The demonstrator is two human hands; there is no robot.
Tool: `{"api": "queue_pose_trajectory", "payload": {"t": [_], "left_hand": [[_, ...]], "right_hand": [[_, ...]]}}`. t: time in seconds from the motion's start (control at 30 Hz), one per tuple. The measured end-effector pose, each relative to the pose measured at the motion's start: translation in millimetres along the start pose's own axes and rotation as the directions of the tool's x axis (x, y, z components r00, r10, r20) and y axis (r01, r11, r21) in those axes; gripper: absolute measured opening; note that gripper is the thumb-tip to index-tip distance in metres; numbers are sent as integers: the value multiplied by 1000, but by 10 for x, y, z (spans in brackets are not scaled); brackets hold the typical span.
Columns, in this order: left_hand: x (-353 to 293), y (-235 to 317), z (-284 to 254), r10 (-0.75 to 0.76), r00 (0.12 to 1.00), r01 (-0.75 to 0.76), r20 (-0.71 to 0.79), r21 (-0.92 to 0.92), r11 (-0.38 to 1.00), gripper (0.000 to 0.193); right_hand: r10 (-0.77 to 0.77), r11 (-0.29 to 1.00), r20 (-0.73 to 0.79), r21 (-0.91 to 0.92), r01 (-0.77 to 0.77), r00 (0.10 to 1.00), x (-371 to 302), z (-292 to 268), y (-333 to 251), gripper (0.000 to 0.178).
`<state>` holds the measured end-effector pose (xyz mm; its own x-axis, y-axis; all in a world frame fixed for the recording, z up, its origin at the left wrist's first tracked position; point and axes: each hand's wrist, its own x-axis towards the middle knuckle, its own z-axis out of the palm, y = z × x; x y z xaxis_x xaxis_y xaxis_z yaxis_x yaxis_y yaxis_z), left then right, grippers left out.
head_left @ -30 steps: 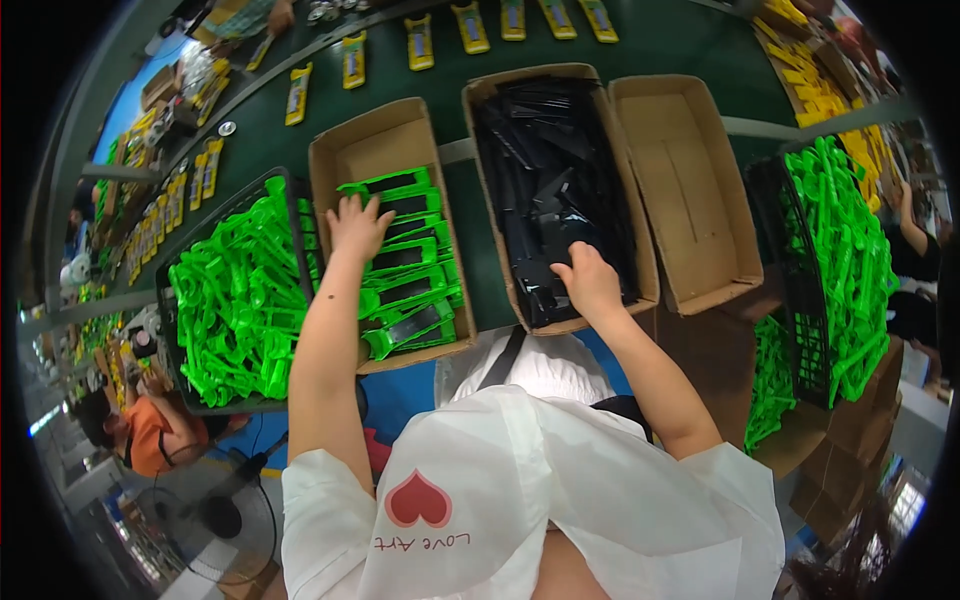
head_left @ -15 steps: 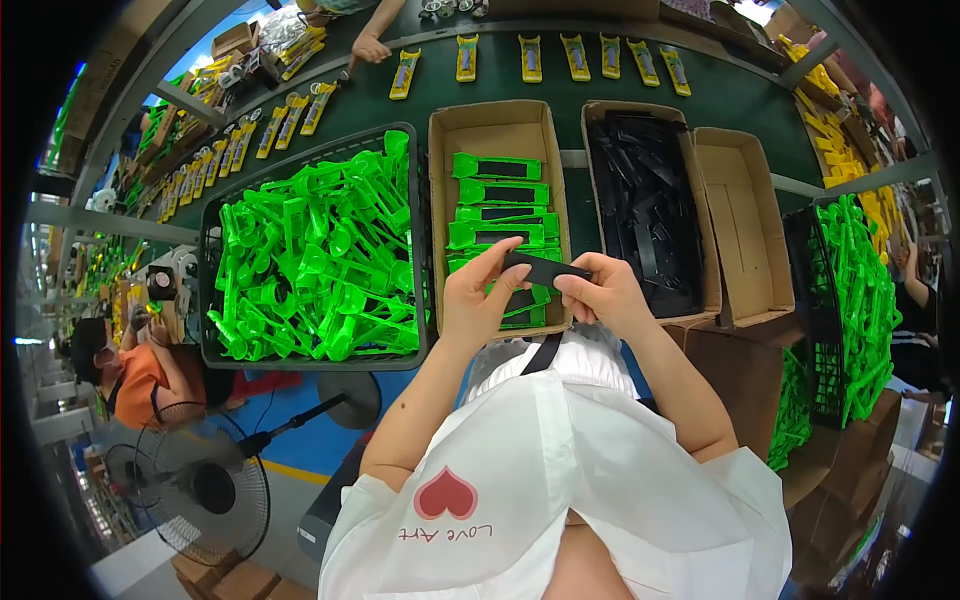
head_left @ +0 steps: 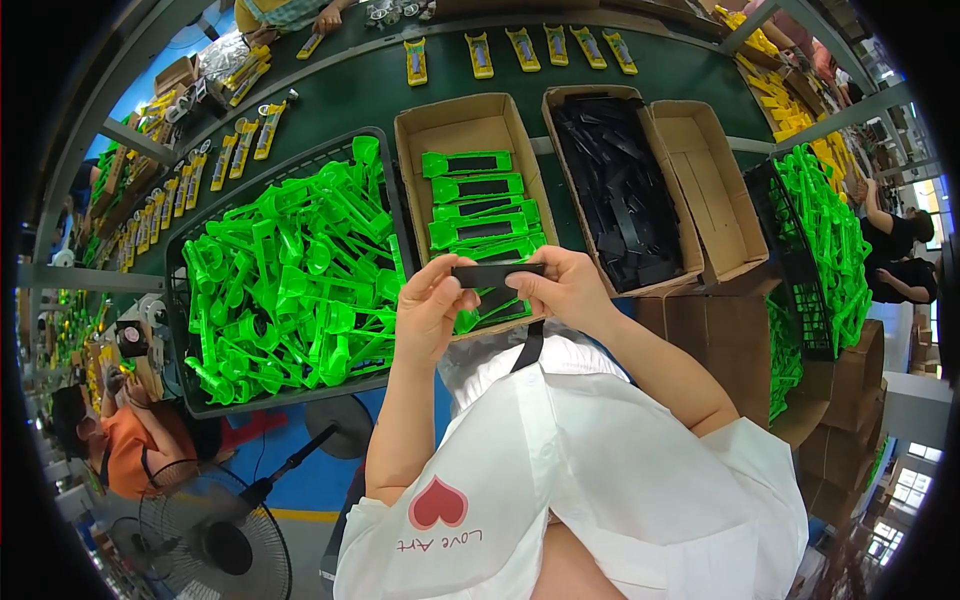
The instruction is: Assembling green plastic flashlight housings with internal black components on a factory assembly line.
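Observation:
Between my two hands I hold a flat black plastic strip (head_left: 494, 275), roughly level from left to right. My left hand (head_left: 430, 305) pinches its left end with thumb and fingers. The right end is pinched by my right hand (head_left: 568, 288). Below and beyond the strip stands an open cardboard box (head_left: 450, 117) holding several green plastic frames (head_left: 477, 187) with black panels in them. To its right, a second cardboard box (head_left: 560, 185) holds a heap of black strips (head_left: 622, 190). Left of my hands, a black crate (head_left: 180, 330) is piled with green scoop-ended plastic parts (head_left: 300, 265).
An unfilled cardboard box (head_left: 712, 180) and another crate of green parts (head_left: 825, 250) stand on the right. Yellow pieces (head_left: 480, 55) line the green belt (head_left: 370, 85) beyond. A co-worker in orange (head_left: 150, 440) sits left, near a standing fan (head_left: 225, 545). Another person's hand (head_left: 327, 20) is far left.
The view has shifted, so the boxes appear further left. The black strip has gone from tilted to nearly level, still in both hands. Yellow pieces on the belt appear further left.

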<state>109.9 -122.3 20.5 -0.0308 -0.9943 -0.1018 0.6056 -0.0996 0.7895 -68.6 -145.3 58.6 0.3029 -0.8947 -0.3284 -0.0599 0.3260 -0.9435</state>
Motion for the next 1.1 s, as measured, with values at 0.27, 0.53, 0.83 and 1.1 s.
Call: {"api": "queue_pose_trajectory", "payload": {"t": [0.27, 0.53, 0.83, 1.1], "left_hand": [[51, -209, 139, -78, 981, 93, -179, 78, 993, 28], [582, 158, -427, 468, 859, -190, 206, 978, -82, 20], [1396, 506, -1405, 274, 926, 23, 260, 684, -730, 47], [1738, 671, -1393, 284, 903, 408, -322, 849, -335, 66]], "right_hand": [[-23, 996, 46, -80, 27, 999, 171, -214, 125, 15], [144, 989, 118, -26, -142, 982, 283, -728, 229, 17], [177, 974, 95, -162, -160, 980, 131, -852, 448, 22], [151, 980, 1, -128, -150, 988, 41, -910, 456, 19]]}}
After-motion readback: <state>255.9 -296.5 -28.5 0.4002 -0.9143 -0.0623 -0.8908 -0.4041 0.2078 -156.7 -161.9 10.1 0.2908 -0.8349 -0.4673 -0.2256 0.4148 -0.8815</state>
